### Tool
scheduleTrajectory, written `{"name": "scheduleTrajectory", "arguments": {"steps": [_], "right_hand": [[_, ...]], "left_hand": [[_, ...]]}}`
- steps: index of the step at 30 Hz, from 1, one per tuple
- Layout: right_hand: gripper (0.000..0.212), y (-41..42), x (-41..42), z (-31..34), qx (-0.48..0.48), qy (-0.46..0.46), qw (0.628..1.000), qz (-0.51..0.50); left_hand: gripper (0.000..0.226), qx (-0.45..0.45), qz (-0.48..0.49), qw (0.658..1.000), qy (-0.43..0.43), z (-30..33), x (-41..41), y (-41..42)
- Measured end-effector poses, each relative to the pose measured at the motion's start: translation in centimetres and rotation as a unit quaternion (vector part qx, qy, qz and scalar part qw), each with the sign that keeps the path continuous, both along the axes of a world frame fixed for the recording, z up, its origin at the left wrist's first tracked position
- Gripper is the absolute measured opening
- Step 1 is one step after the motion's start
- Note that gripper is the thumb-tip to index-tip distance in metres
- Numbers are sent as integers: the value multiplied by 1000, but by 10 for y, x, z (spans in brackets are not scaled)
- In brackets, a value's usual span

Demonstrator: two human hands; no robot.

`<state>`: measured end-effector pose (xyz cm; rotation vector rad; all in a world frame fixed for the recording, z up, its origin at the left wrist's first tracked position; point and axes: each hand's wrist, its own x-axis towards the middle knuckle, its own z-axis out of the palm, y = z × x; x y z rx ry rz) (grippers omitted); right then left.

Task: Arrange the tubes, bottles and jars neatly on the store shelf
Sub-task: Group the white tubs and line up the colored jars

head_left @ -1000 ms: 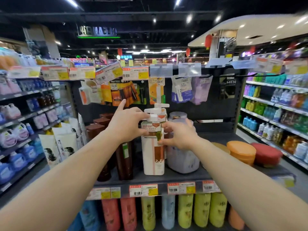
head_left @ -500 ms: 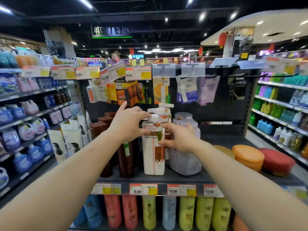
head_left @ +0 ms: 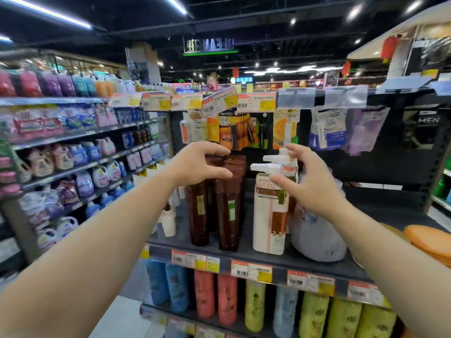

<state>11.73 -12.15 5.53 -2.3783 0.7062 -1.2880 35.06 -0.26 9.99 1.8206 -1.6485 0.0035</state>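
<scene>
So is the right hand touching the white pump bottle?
Touching: the head view shows the right hand's fingertips on the white pump bottle's shoulder.

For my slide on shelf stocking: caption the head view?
Left hand hovers at brown bottles, right hand beside white pump bottle.

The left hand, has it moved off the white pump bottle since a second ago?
Yes. The left hand has shifted left, off the white pump bottle, and now hovers at the brown bottles' caps.

Single head-worn wide-angle view, facing forward and slightly down at arm's length onto the shelf (head_left: 256, 254) front edge; aisle shelving (head_left: 73, 142) along the left.
</scene>
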Motion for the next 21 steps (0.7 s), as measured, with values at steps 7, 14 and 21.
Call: {"name": "scheduleTrajectory", "arguments": {"steps": [7, 14, 21], "right_hand": [[55, 40, 58, 28, -115, 20, 993, 22], [64, 51, 109, 35, -129, 291, 941, -115], [64, 49, 121, 23, -80, 394, 898, -178]], "left_hand": [[50, 10, 24, 999, -21, -6, 54, 32], [52, 71, 2, 993, -91, -6, 95, 40], [67, 100, 11, 975, -198, -24, 90, 7]]}}
